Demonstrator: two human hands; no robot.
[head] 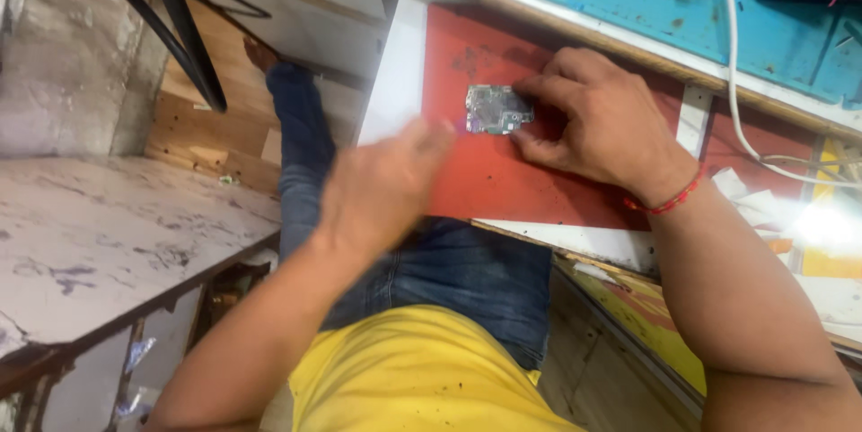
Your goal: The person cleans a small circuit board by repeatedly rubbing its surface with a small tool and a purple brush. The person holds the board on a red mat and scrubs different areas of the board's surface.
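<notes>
Bright, warm light w/ glare at right; some motion blur

Strong hot spot blows out at right edge, approx mid-height; red mat (503,189) evenly lit, soft shadow under right hand (602,122); left hand (382,185) smeared by motion blur, fingers indistinct; small circuit board (496,110) fairly sharp; near left corner dim; view tilted, lines lean at edges.
</notes>
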